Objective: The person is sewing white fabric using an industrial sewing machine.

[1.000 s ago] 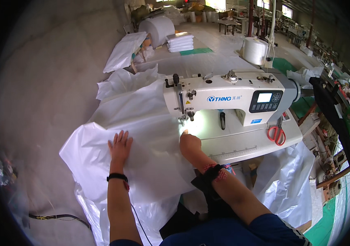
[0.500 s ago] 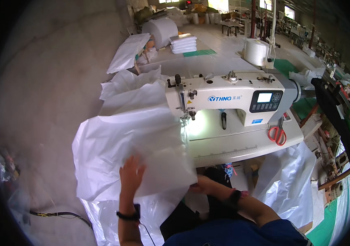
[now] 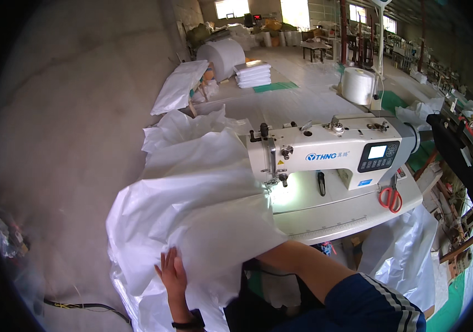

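A large white plastic sheet drapes over the left end of the sewing machine table and hangs toward me. Its right edge lies by the needle area of a white sewing machine, where a work light shines. My left hand rests on the sheet's near left part, fingers spread and nothing gripped. Reaching in from the right, my right forearm passes under the sheet's near edge. The sheet covers my right hand, so its fingers are hidden.
Red-handled scissors and a small black tool lie on the machine table. Behind stands a white thread cone. More white sheeting hangs at the right. Farther back are a large white roll and a folded stack.
My left hand has slid down toward me over the sheet. My right hand has gone in under the sheet's near edge. The view has shifted, so the machine appears lower and farther right.
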